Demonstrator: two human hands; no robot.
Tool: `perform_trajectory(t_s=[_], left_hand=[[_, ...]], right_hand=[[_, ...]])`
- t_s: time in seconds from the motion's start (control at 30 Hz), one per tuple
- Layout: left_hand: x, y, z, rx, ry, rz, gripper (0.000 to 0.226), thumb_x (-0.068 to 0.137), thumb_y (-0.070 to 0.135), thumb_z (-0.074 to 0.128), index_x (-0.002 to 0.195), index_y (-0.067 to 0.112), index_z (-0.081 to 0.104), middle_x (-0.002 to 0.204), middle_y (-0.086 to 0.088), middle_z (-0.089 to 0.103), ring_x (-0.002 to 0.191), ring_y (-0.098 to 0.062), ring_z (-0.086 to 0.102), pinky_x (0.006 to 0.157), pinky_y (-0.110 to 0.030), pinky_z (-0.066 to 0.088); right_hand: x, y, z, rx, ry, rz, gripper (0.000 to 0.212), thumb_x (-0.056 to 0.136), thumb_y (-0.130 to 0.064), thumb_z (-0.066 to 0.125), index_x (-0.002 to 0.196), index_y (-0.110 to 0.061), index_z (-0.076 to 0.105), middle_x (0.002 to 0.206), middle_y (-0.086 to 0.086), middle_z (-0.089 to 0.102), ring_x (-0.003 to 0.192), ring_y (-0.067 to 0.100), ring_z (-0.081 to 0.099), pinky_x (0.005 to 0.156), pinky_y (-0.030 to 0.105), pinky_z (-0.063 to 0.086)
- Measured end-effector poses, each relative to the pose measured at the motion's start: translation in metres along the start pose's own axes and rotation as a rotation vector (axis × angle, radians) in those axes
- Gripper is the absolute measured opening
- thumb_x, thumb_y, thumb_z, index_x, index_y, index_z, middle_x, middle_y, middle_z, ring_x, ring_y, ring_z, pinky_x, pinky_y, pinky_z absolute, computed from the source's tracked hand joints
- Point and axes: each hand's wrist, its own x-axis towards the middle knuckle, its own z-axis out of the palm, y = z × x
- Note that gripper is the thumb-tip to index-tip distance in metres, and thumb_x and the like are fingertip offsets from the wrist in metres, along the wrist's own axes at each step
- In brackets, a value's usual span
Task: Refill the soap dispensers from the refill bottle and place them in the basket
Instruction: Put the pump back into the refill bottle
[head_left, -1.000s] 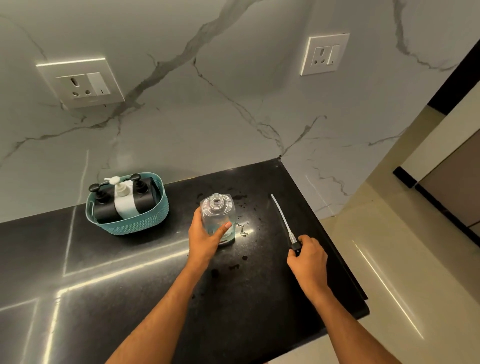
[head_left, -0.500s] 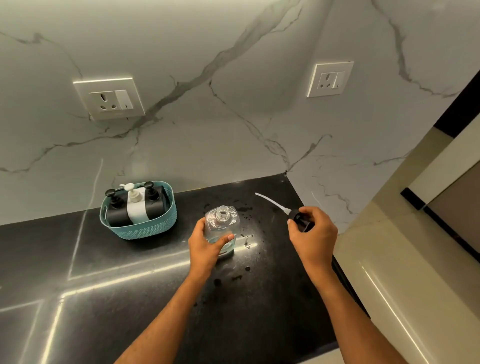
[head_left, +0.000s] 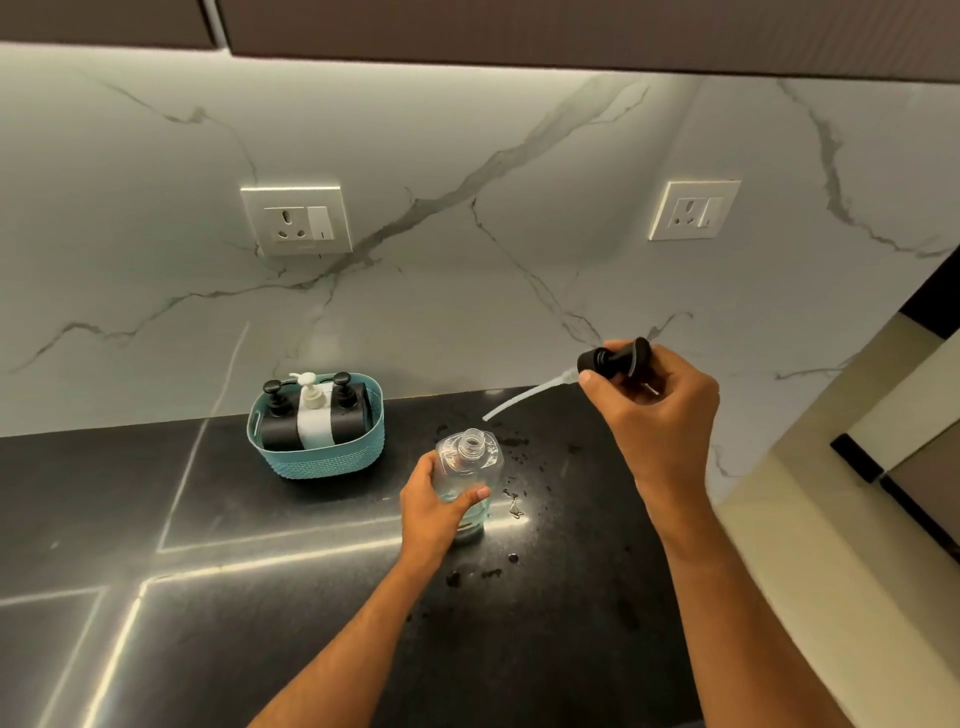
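Two hands: both busy on one clear dispenser (head_left: 467, 483); neither grip is spread.
Left hand (head_left: 434, 512): fingers and thumb wrapped round the dispenser's body, holding it upright on the black desk (head_left: 260, 545), likely to steady it so the open neck faces up for the pump.
Dispenser: transparent, neck uncapped, pale blue liquid in its lower part; it stands near the right end of the desk, well apart from the basket (head_left: 317, 457).
Right hand (head_left: 657, 400): raised above and to the right of the dispenser, fingers pinching the black pump head (head_left: 615, 359).
Pump tube (head_left: 524, 397): white, hanging down and leftward from the head, its free end just above and beside the open neck, not yet inside; held tilted, probably to thread the tip in first.
Step in hand: judged as refitting the pump before the dispenser goes into the basket.
Basket: teal, at the back by the marble wall (head_left: 467, 291), already holding two black dispensers with a white one between them; room for another looks tight.
Refill bottle: not seen here.
Around: dark droplets (head_left: 511, 506) scattered on the desk beside and in front of the dispenser, so the surface may be slippery; two wall sockets (head_left: 296, 221) above.
In the way: nothing stands between the tube tip and the neck.
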Motion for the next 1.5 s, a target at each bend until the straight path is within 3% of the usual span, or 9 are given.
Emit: perform_trajectory(t_s=[0.4, 0.57, 0.73, 1.0, 1.13, 1.5], left_hand=[[-0.005, 0.002, -0.008, -0.016, 0.005, 0.001, 0.062, 0.066, 0.019, 0.097, 0.116, 0.029, 0.061, 0.114, 0.014, 0.07, 0.107, -0.001, 0.065, 0.087, -0.017, 0.05], [-0.006, 0.005, -0.007, -0.006, -0.006, 0.008, 0.063, 0.068, 0.019, 0.096, 0.12, 0.028, 0.06, 0.117, 0.013, 0.069, 0.11, -0.006, 0.064, 0.087, -0.016, 0.049], [-0.008, 0.007, -0.006, -0.003, -0.005, 0.021, 0.068, 0.066, 0.022, 0.098, 0.124, 0.023, 0.062, 0.119, 0.01, 0.07, 0.113, -0.009, 0.064, 0.096, -0.028, 0.055], [-0.016, 0.02, -0.009, 0.006, -0.022, 0.05, 0.069, 0.065, 0.024, 0.098, 0.124, 0.023, 0.063, 0.116, 0.011, 0.071, 0.108, -0.006, 0.066, 0.089, -0.018, 0.054], [-0.019, 0.023, -0.011, 0.015, -0.021, 0.064, 0.067, 0.064, 0.027, 0.098, 0.122, 0.024, 0.064, 0.113, 0.012, 0.072, 0.106, -0.005, 0.067, 0.087, -0.016, 0.055], [-0.029, 0.03, -0.019, -0.014, -0.03, 0.061, 0.067, 0.063, 0.033, 0.097, 0.12, 0.025, 0.065, 0.11, 0.012, 0.073, 0.102, 0.003, 0.066, 0.083, -0.012, 0.054]], right_hand=[[0.0, -0.045, -0.002, 0.002, -0.124, -0.092, 0.024, 0.079, -0.018, 0.087, 0.099, -0.025, 0.076, 0.085, -0.013, 0.075, 0.079, 0.008, 0.073, 0.07, 0.012, 0.056], [-0.001, -0.044, 0.002, -0.038, -0.161, -0.111, 0.023, 0.078, -0.016, 0.088, 0.098, -0.022, 0.078, 0.084, -0.01, 0.076, 0.078, 0.01, 0.073, 0.072, 0.018, 0.059], [-0.007, -0.032, 0.017, -0.11, -0.209, -0.122, 0.019, 0.075, -0.016, 0.088, 0.092, -0.017, 0.08, 0.078, -0.005, 0.076, 0.073, 0.012, 0.072, 0.07, 0.025, 0.061], [-0.023, 0.004, 0.046, -0.195, -0.366, -0.153, 0.015, 0.077, -0.016, 0.086, 0.089, -0.012, 0.078, 0.074, -0.003, 0.074, 0.067, 0.009, 0.068, 0.062, 0.016, 0.056], [-0.032, 0.011, 0.055, -0.201, -0.423, -0.148, 0.018, 0.079, -0.016, 0.086, 0.094, -0.01, 0.078, 0.08, -0.007, 0.071, 0.07, 0.002, 0.068, 0.066, 0.008, 0.053], [-0.037, 0.014, 0.063, -0.214, -0.483, -0.148, 0.019, 0.078, -0.017, 0.088, 0.091, -0.01, 0.077, 0.079, -0.001, 0.072, 0.07, 0.009, 0.068, 0.066, 0.009, 0.053]])
